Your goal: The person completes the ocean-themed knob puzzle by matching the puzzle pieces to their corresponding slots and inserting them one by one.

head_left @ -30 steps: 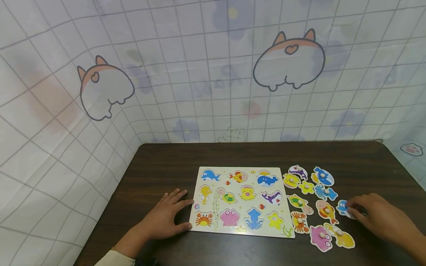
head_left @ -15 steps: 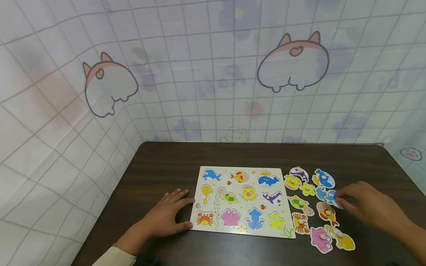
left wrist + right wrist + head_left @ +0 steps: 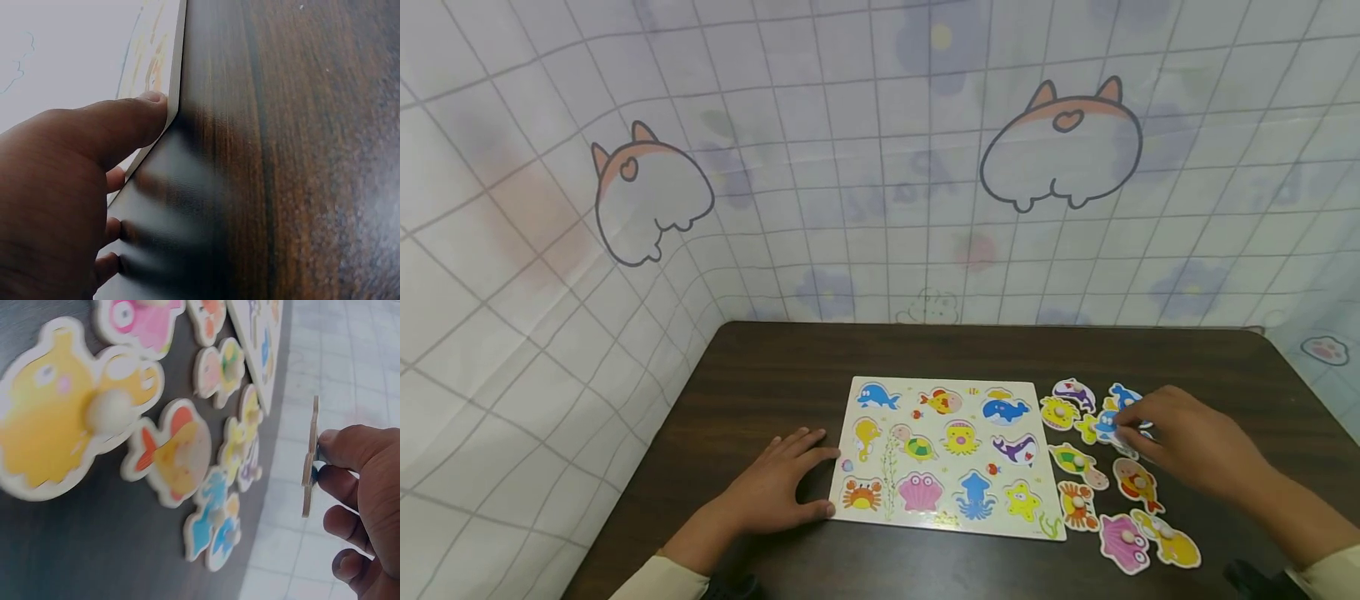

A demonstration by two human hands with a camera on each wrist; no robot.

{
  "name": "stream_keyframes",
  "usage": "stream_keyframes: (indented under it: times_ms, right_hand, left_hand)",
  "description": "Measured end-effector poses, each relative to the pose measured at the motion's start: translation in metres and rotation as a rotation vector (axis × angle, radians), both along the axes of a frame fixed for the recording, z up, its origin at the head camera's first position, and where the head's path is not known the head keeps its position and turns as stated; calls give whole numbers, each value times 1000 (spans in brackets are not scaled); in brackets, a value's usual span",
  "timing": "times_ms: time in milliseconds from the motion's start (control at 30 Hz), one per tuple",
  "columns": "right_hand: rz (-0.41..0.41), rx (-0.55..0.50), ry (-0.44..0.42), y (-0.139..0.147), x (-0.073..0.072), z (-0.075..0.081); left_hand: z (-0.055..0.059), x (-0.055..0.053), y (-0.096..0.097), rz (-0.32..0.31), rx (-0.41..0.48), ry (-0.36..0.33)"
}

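Note:
In the head view, a white puzzle board (image 3: 947, 531) printed with sea animals lies on the dark table. At its left edge rests my left hand (image 3: 772, 487), fingers spread; the left wrist view has the thumb (image 3: 134, 122) against the board's corner. My right hand (image 3: 1202, 442) pinches a small blue whale puzzle piece (image 3: 1106, 423) above the loose pieces. Seen edge-on in the right wrist view, the held piece (image 3: 310, 456) stands clear of the table, its knob mostly hidden by thumb and fingers. Below it lie a blue squid piece (image 3: 206, 519) and another blue whale piece (image 3: 224, 544).
Right of the board lie several knobbed pieces: a purple dolphin (image 3: 1078, 390), a yellow octopus (image 3: 1054, 410), a turtle (image 3: 1067, 456), a crab (image 3: 1072, 510), a fish (image 3: 1131, 477), a pink shell (image 3: 1118, 546) and a yellow seahorse (image 3: 1183, 548). A patterned cloth (image 3: 880, 233) hangs behind the table.
My right hand has lifted the blue whale piece and carried it leftward and away from me, over the squid piece. My left hand stays at the board's edge.

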State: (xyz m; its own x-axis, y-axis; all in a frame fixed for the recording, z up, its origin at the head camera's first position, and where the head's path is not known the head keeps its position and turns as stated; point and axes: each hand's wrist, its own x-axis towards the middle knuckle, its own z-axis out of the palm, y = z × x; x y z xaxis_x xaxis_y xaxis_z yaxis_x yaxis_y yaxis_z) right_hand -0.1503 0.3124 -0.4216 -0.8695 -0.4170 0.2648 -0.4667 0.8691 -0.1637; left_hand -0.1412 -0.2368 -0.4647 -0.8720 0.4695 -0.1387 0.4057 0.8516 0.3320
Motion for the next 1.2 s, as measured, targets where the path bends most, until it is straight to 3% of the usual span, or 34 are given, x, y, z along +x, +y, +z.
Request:
stream_keyframes:
  times_ms: [267, 533, 967, 1200]
  right_hand:
    - [-8, -18, -46, -19, -9, 10]
    - [28, -32, -15, -37, -20, 16]
    - [68, -57, 3, -58, -37, 12]
    - [42, -52, -48, -72, -44, 9]
  left_hand:
    - [2, 0, 0, -6, 21, -11]
    - [1, 0, -1, 4, 21, -11]
    - [-1, -2, -2, 5, 17, -12]
    - [-1, -1, -1, 0, 22, -25]
